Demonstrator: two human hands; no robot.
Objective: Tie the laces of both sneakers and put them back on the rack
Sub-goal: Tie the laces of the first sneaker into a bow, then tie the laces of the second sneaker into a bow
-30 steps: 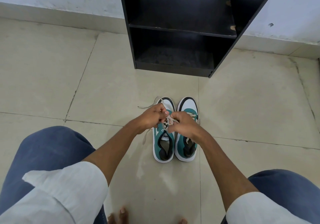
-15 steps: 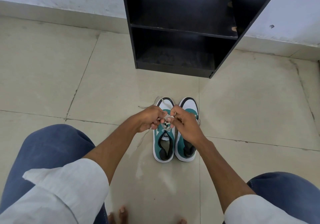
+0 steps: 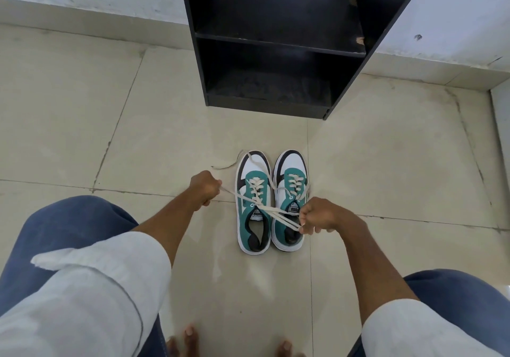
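So I've got the two teal, white and black lace-up sneakers side by side on the beige floor tiles (image 3: pixel 82 113), touching along their inner edges. The left sneaker (image 3: pixel 253 204) and the right sneaker (image 3: pixel 289 204) both run lengthwise away from me, toes pointing at the black two-shelf wooden rack (image 3: pixel 276 44) against the wall, heel openings facing me. They sit in front of the rack, a bit apart from its base.

My left hand (image 3: pixel 204 188) is off to the left of the left sneaker, fingers curled shut around one stretch of the cream flat laces (image 3: pixel 271 213). My right hand (image 3: pixel 320 215) is on the right, just past the right sneaker's tongue, fist pinched on the other stretch. The lace is pulled tight between both fists, crossing at the top of the left sneaker's tongue and passing over the right sneaker's opening. A loose lace tail trails over the left toe cap onto the floor. The right sneaker's laces look tucked in, can't tell if there's a knot.
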